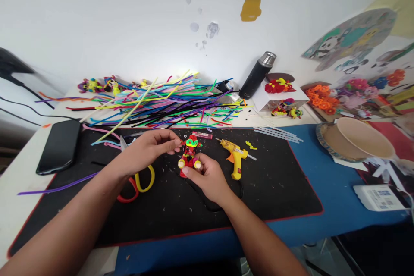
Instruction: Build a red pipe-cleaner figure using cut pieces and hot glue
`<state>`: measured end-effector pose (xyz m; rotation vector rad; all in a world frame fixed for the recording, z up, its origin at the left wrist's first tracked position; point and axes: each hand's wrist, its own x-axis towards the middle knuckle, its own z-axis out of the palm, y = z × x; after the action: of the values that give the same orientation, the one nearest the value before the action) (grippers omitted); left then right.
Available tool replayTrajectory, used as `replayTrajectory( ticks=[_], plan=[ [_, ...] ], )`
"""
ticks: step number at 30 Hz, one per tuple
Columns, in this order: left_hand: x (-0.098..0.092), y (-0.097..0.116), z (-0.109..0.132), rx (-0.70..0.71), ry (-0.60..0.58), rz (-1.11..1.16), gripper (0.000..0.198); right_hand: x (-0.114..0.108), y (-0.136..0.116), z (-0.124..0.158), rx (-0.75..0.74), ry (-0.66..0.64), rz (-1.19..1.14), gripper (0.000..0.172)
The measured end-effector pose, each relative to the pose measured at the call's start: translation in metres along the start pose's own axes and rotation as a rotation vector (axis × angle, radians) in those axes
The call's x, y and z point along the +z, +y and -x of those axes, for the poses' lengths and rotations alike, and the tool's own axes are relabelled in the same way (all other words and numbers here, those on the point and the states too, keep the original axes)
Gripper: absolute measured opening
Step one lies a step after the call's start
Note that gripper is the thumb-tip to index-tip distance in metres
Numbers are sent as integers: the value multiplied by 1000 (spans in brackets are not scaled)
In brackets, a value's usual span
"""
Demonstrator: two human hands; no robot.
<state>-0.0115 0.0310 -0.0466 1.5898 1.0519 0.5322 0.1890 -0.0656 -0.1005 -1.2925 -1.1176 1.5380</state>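
A small pipe-cleaner figure, mostly red with green, yellow and black parts and pale round feet, is upright above the black mat. My right hand is closed around its lower part, thumb in front near the feet. On the other side my left hand is pinched, its fingertips beside the figure's upper side. Whatever lies between those fingertips is too small to make out. Scissors with red and yellow handles lie under my left forearm, partly covered. A yellow glue gun rests to the right of the figure.
Loose coloured pipe cleaners are heaped along the wall. A phone lies at left. A black thermos, a white box bearing small figures, glue sticks and a bowl stand or lie toward the right. A cable loops on the mat.
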Motion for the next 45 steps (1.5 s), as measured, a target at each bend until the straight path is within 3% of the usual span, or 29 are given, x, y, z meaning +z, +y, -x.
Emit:
replayTrajectory(
  ticks=[26,45],
  plan=[
    [2,1,0,15,-47,17,38,-2,5,0,-23,-25,32,29],
    [1,2,0,-4,-59,41,42,-2,6,0,4,-27,63,36]
  ],
)
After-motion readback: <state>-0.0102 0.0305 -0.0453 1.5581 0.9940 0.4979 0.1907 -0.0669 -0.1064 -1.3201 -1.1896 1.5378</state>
